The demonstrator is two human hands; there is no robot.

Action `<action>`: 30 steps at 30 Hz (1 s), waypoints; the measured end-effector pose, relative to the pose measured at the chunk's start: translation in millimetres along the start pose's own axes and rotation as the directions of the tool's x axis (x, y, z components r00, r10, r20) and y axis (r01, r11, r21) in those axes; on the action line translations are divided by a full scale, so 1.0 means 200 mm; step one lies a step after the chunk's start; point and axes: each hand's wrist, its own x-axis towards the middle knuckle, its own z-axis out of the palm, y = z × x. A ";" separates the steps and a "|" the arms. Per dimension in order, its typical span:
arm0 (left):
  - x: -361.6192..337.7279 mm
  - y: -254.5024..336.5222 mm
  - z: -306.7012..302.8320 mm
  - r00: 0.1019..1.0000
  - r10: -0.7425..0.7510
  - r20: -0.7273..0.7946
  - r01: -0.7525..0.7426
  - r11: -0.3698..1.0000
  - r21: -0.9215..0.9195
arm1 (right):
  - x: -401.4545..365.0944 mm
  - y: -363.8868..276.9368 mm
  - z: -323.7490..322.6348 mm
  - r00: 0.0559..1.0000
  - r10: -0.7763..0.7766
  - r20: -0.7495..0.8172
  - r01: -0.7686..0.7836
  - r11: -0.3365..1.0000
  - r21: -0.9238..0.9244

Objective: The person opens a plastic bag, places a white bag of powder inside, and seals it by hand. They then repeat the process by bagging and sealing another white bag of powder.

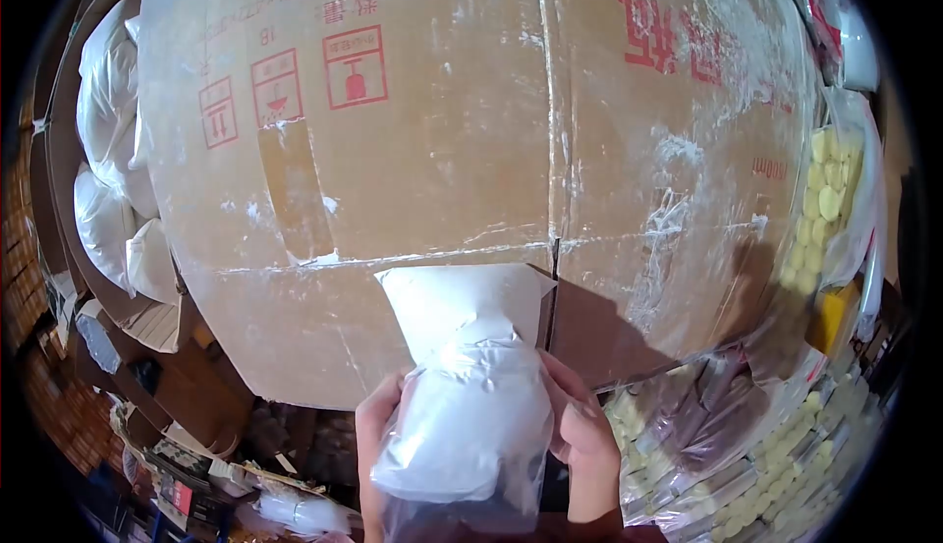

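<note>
A clear plastic bag of white powder [447,435] hangs between my two hands at the bottom centre. Its upper part spreads into a white, flared sheet or mouth [462,297] over the cardboard's front edge. My left hand [378,435] is wrapped round the bag's left side, its fingers partly hidden behind the plastic. On the right side my right hand [578,430] grips the bag, thumb toward the front. Beneath and beyond lies a flattened cardboard sheet [432,179] with red print and white powder smears.
White filled bags [110,101] sit in a box at the left. Packs of pale yellow round pieces [828,189] stand at the right, with more wrapped packs [766,464] at the lower right. Cartons and clutter [196,386] lie at the lower left.
</note>
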 end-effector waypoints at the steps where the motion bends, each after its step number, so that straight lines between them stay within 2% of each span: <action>1: 0.02 -0.04 -0.04 0.992 -0.094 0.082 0.109 0.975 -0.195 | 0.00 0.00 -0.02 0.999 0.042 0.034 -0.041 0.999 -0.023; 2: 0.05 -0.07 -0.08 0.969 -0.187 0.162 0.235 0.901 -0.364 | 0.00 0.00 -0.04 0.994 0.083 0.067 -0.080 0.996 -0.047; 3: 0.08 -0.09 -0.08 0.943 -0.243 0.226 0.325 0.816 -0.479 | 0.03 0.01 -0.02 0.927 -0.083 0.366 0.016 0.983 0.182; 4: 0.11 -0.10 -0.08 0.932 -0.257 0.256 0.358 0.765 -0.535 | 0.01 0.02 0.01 0.948 -0.120 0.295 0.050 0.971 0.235; 6: 0.13 -0.09 -0.07 0.949 -0.207 0.238 0.310 0.746 -0.589 | -0.02 0.02 0.14 0.972 -0.184 0.149 0.127 0.937 0.327; 7: 0.15 -0.09 -0.04 0.960 -0.178 0.216 0.275 0.746 -0.607 | -0.02 0.03 0.17 0.984 -0.142 0.107 0.088 0.913 0.397; 10: 0.16 -0.06 0.03 0.999 0.020 0.042 0.008 0.809 -0.587 | 0.09 0.08 0.06 0.883 -0.394 0.256 0.285 0.883 0.373; 11: 0.17 -0.05 0.06 0.993 0.110 -0.029 -0.108 0.832 -0.544 | 0.07 0.06 0.05 0.891 -0.424 0.165 0.413 0.906 0.094; 12: 0.18 -0.04 0.08 0.975 0.203 -0.087 -0.220 0.854 -0.471 | 0.04 0.03 0.04 0.878 -0.472 0.086 0.479 0.854 -0.201; 13: 0.18 -0.05 0.09 0.950 0.282 -0.133 -0.312 0.859 -0.405 | 0.03 0.00 0.05 0.843 -0.537 0.026 0.481 0.732 -0.482; 15: 0.19 -0.02 0.07 0.882 0.461 -0.099 -0.470 0.875 -0.118 | 0.07 -0.02 0.07 0.582 -0.787 0.207 0.698 0.351 -0.624; 16: 0.21 -0.01 0.05 0.841 0.538 -0.058 -0.538 0.843 0.026 | 0.09 -0.04 0.08 0.421 -0.852 0.313 0.743 0.126 -0.658; 17: 0.23 0.00 0.05 0.790 0.612 0.020 -0.613 0.789 0.044 | 0.09 -0.07 0.10 0.352 -0.877 0.328 0.747 0.052 -0.663; 19: 0.31 0.01 0.02 0.660 0.731 0.176 -0.748 0.660 0.066 | 0.11 -0.09 0.07 0.322 -0.855 0.406 0.802 0.019 -0.597; 20: 0.32 0.00 0.00 0.656 0.727 0.205 -0.751 0.654 0.085 | 0.11 -0.10 0.06 0.305 -0.844 0.441 0.829 0.007 -0.560; 21: 0.32 0.00 -0.01 0.651 0.722 0.233 -0.755 0.647 0.104 | 0.12 -0.11 0.06 0.307 -0.835 0.457 0.850 0.024 -0.526; 22: 0.32 0.00 -0.03 0.646 0.717 0.261 -0.759 0.640 0.122 | 0.12 -0.11 0.06 0.378 -0.823 0.425 0.842 0.115 -0.526; 24: 0.21 0.02 -0.02 0.722 0.667 0.187 -0.680 0.632 0.372 | 0.10 -0.10 0.06 0.517 -0.776 0.362 0.803 0.292 -0.520; 25: 0.17 0.05 0.06 0.759 0.638 0.129 -0.648 0.723 0.241 | 0.11 -0.08 0.08 0.525 -0.799 0.294 0.780 0.314 -0.541; 28: 0.15 0.11 0.12 0.902 0.424 0.079 -0.430 0.867 0.252 | 0.12 -0.07 0.08 0.820 -0.564 0.092 0.499 0.630 -0.595; 29: 0.18 0.08 0.12 0.918 0.389 0.080 -0.396 0.881 0.259 | 0.12 -0.07 0.11 0.841 -0.539 0.048 0.468 0.681 -0.563; 30: 0.17 0.09 0.14 0.930 0.365 0.038 -0.362 0.895 0.259 | 0.11 -0.07 0.13 0.835 -0.549 0.026 0.449 0.653 -0.610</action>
